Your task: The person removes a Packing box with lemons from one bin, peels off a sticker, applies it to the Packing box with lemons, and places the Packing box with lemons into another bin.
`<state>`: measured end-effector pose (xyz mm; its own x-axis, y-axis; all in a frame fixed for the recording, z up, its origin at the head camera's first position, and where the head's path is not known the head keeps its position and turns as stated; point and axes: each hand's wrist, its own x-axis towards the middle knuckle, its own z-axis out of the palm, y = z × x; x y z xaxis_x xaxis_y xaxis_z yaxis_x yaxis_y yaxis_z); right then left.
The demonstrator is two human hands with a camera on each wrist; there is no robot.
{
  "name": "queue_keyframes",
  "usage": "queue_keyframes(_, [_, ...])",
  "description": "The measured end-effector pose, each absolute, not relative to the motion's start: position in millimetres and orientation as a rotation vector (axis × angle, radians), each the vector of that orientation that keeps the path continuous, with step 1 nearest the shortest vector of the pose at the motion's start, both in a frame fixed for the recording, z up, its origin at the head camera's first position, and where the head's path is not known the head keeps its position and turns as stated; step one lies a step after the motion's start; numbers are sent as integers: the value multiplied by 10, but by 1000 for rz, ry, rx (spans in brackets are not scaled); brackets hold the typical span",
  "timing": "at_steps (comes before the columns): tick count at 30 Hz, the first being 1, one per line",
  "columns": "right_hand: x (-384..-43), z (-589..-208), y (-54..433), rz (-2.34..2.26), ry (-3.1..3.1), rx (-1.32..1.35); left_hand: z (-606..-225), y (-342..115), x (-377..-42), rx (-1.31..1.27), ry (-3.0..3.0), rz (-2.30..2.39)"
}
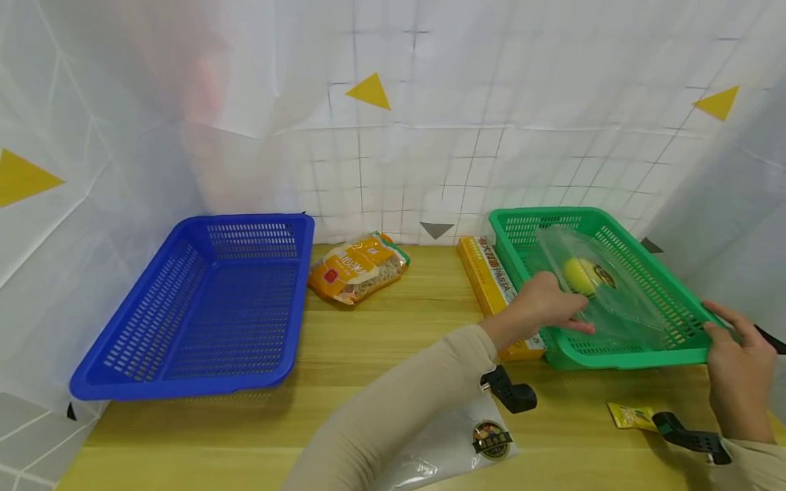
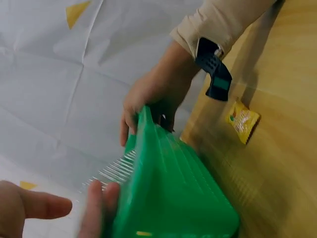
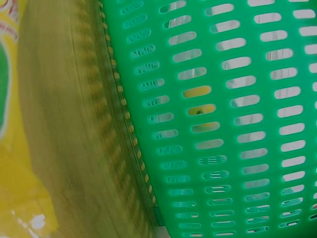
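A green plastic basket stands at the right with its near side raised off the table. My right hand grips its near right corner, fingers curled over the rim, also plain in the left wrist view. Inside lies a clear plastic bag with a round label and a yellow round fruit. My left hand is over the basket's near left side, thumb and fingers apart beside the rim. In the right wrist view the slotted basket wall fills most of the frame, hiding the right hand.
A yellow pasta box lies along the basket's left side. Below the right hand is a small yellow packet. Another clear bag lies at the front, partly under the left sleeve. An orange food bag and a blue basket are farther left.
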<state>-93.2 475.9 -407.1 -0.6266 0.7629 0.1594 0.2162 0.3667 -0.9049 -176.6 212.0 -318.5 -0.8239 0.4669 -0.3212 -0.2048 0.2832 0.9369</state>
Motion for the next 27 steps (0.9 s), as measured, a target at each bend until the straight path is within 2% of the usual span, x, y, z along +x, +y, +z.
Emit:
queue_keyframes(13, [-944,-4090,4804,1266,-2027,-856,-3064,1876,-1653,405,1737,1619])
queue_keyframes(27, [-951,-4062,4837,1175,-2091,-865,-2953,1248,-1779,618,1571,1681])
